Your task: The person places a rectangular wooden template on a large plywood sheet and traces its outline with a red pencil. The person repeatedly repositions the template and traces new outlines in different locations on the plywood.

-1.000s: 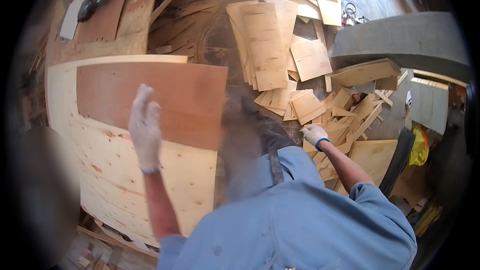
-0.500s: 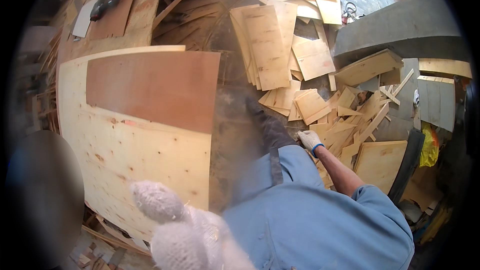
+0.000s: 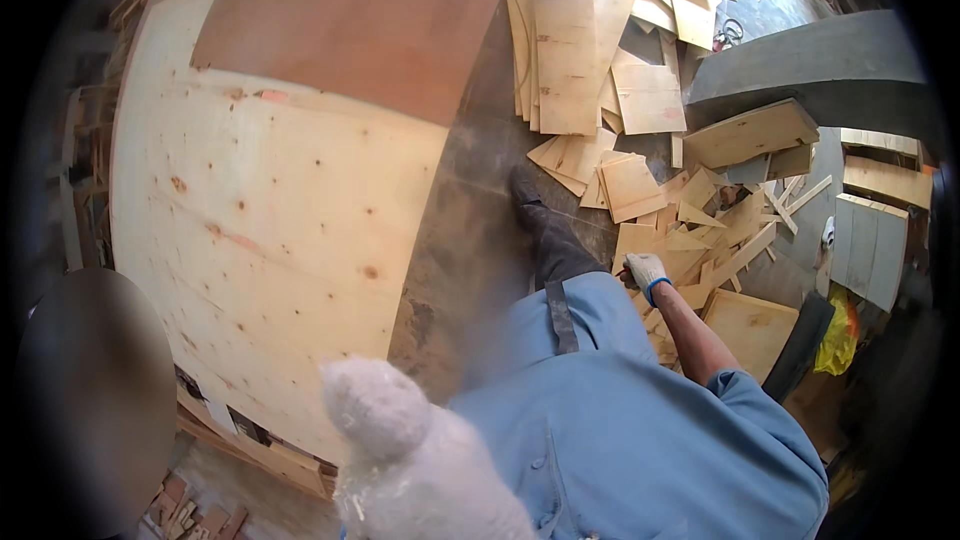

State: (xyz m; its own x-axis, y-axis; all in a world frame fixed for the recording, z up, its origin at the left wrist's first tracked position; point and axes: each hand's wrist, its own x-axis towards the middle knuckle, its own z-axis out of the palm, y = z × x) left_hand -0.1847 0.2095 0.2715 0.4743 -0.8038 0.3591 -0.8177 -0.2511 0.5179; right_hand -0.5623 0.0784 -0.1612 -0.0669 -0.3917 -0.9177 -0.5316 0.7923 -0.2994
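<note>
My left hand (image 3: 420,460), in a pale knit glove, is raised close to the camera at the bottom of the picture. One rounded fingertip or thumb sticks up from it; blur and closeness hide the other fingers. Behind it lies a large pale plywood sheet (image 3: 290,210) with a reddish-brown panel (image 3: 350,30) on its far part. My right hand (image 3: 645,269), in a white glove with a blue cuff, is low beside my right leg, over the wood offcuts (image 3: 740,250). Its fingers are curled; what they hold, if anything, cannot be made out.
Stacked plywood pieces (image 3: 565,60) lie on the floor ahead. To the right are a curved grey panel (image 3: 810,60), a squarish board (image 3: 750,330) and a yellow plastic bag (image 3: 838,335). Dark floor (image 3: 440,260) runs between the sheet and my legs. A blurred dark shape (image 3: 95,400) covers the lower left.
My view has shifted, so the sheet and brown panel sit higher in the picture. The left hand has moved right, and fewer of its fingers show. The right hand remains by the offcuts.
</note>
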